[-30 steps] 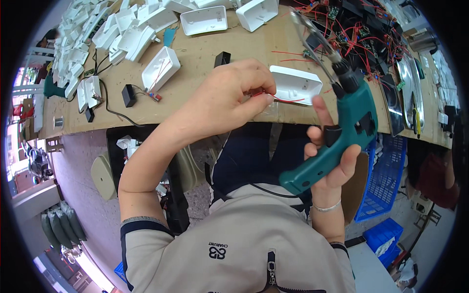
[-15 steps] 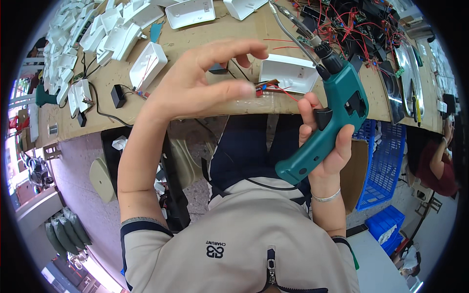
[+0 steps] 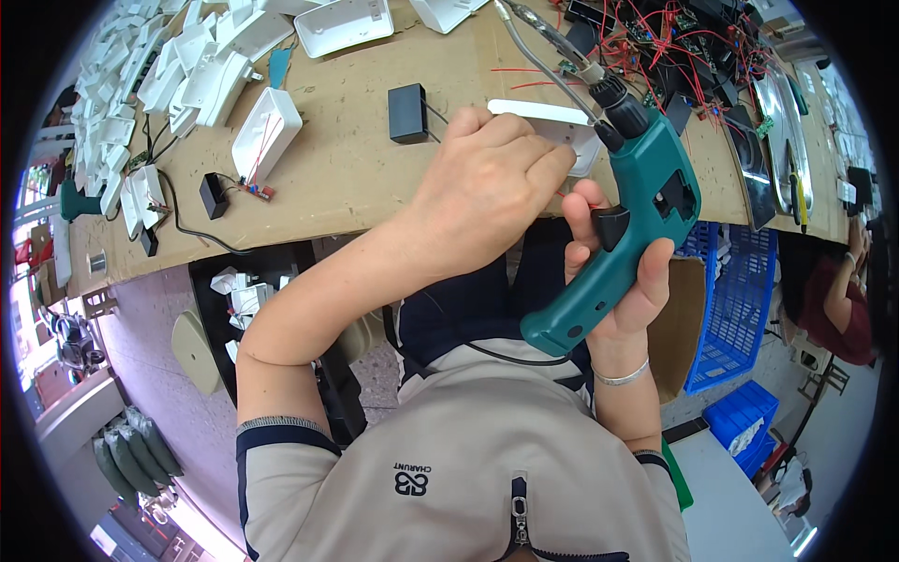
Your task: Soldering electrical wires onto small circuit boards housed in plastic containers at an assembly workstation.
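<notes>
Left hand [image 3: 487,187] has come down from its raised, open pose and now, as I see it, pinches red wires at the white housing [image 3: 552,126] on the worktop [image 3: 346,178], while the right hand [image 3: 618,272] grips the green tool [image 3: 627,234].

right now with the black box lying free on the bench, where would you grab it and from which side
Pinch the black box across its two short flat sides, coming straight down from above. It lies flat on the cardboard-covered bench with bare surface around it; only a thin wire leaves its right edge, so keep the fingers off that side.
</notes>
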`<state>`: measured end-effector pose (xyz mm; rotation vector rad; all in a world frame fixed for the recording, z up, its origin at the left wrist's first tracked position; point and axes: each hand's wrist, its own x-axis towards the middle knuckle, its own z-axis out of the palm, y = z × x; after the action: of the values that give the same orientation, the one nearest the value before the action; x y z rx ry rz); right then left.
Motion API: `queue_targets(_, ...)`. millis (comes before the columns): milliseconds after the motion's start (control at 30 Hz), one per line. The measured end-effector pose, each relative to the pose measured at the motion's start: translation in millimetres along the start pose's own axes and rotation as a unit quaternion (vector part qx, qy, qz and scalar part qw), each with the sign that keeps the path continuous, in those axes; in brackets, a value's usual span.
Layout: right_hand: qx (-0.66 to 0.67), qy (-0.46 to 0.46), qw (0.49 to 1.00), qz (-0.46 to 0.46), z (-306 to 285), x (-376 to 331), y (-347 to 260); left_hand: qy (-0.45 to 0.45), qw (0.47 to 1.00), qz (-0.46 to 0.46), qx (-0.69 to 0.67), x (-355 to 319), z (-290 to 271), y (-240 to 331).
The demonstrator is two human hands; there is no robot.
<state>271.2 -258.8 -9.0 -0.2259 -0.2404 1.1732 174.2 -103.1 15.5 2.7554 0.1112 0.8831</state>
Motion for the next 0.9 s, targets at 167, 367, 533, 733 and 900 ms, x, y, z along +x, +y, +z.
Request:
queue_targets(167, -0.002, -0.004, 1.0, 0.003, -1.7, 2.1, -0.4, 0.016, 1.0, 0.004, 0.02, 0.4, 5.5, 1.0)
queue_targets(367, -0.01, -0.009, 1.0, 0.009, -6.0, 2.9, -1.0, -0.001, 0.998, 0.008, 0.068, 1.9, 6.6, 4.1)
queue_targets(533, -0.012, -0.007, 1.0, 0.003, -6.9, 3.9, -4.8, -0.058, 0.991, -0.015, 0.122, 3.1, -0.3, 11.1)
queue_targets(733, -0.047, -0.004, 0.998, -0.035, -11.5, -0.9, -21.5, -0.116, 0.986, -0.032, 0.115, 3.2, -6.1, 13.0)
queue_targets(900, -0.048, 0.019, 0.996, -0.077, -15.7, -9.4, -31.0, -0.103, 0.986, -0.042, 0.122, 2.7, -5.7, 15.5)
